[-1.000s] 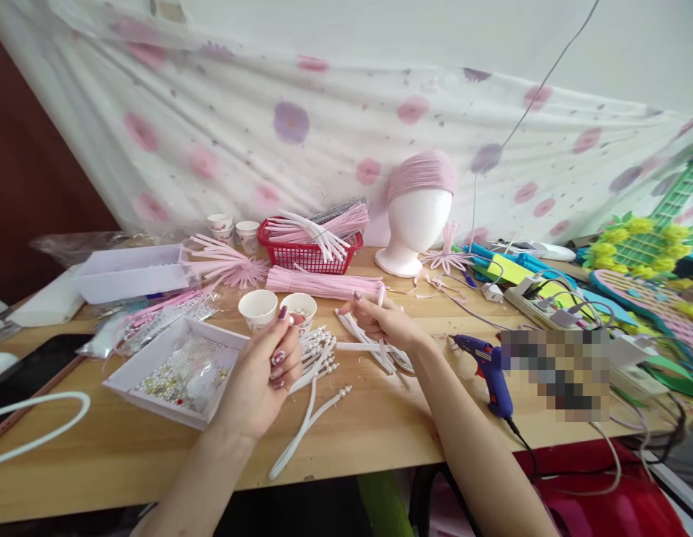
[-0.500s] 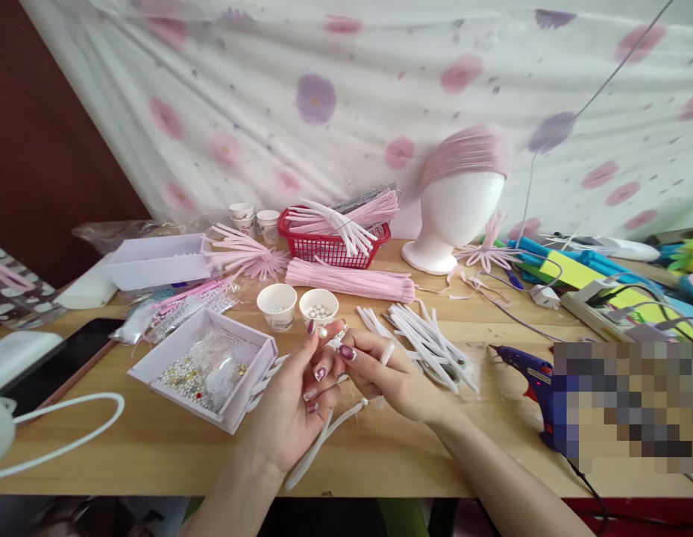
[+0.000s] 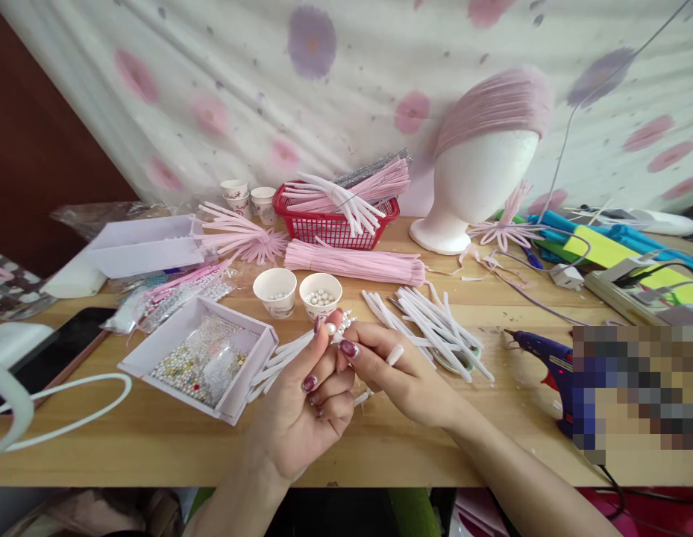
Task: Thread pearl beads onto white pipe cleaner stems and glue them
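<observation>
Between the thumb and forefinger of my left hand (image 3: 301,406) is a round pearl bead (image 3: 331,328); its other fingers are curled in. My right hand (image 3: 405,377) pinches a white pipe cleaner (image 3: 395,355), whose fuzzy end pokes out above the knuckles. Small pearl beads (image 3: 347,321) cluster at the meeting fingertips of both hands; how they are fixed is hidden. Just beyond stand a paper cup of pearls (image 3: 320,287) and a second paper cup (image 3: 275,283). Loose white pipe cleaners (image 3: 430,321) lie behind my right hand.
Left stands an open white box (image 3: 239,403) with beads and bags, near a phone (image 3: 55,347). A pink pipe cleaner bundle (image 3: 351,262), red basket (image 3: 329,231) and foam head (image 3: 480,179) are behind. A blue glue gun (image 3: 553,365) lies right, near a power strip (image 3: 609,294).
The view has tipped down and closer. My left fingers have curled in further, and the long white pipe cleaner tail that hung below my hands is now mostly hidden.
</observation>
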`<state>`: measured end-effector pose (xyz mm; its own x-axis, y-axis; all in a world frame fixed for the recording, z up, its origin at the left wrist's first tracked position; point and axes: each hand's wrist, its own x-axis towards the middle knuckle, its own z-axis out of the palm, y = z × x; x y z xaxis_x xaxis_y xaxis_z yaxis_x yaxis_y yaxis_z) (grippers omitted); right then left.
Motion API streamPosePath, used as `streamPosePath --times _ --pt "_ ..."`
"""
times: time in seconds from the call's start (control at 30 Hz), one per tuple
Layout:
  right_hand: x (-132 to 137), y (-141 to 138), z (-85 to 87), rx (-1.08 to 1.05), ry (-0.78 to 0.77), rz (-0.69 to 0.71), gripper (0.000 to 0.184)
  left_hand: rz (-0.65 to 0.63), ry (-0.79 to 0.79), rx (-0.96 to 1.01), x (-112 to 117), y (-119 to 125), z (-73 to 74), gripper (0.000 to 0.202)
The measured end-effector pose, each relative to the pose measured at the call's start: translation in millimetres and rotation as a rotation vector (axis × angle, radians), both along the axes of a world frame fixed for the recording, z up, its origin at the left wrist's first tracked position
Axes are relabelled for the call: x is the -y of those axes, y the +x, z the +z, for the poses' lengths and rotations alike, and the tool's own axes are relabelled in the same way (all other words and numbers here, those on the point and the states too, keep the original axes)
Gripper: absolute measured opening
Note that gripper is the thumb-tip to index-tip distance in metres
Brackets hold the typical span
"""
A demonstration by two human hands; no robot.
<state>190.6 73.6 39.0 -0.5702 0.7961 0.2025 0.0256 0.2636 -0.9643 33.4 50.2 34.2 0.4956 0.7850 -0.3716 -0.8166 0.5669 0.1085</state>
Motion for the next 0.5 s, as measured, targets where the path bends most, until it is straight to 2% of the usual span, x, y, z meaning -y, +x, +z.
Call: streamPosePath --times 0.33,0.5 --pt "0.4 1.6 2.4 0.001 0.013 -0.021 0.037 -0.032 0.135 -0.096 0.1 0.8 -0.2 0.029" --pt "1.3 0.9 3.3 -0.008 -0.039 0.008 0.033 0.014 0.165 -0.230 -2.3 0.2 -1.7 0.032"
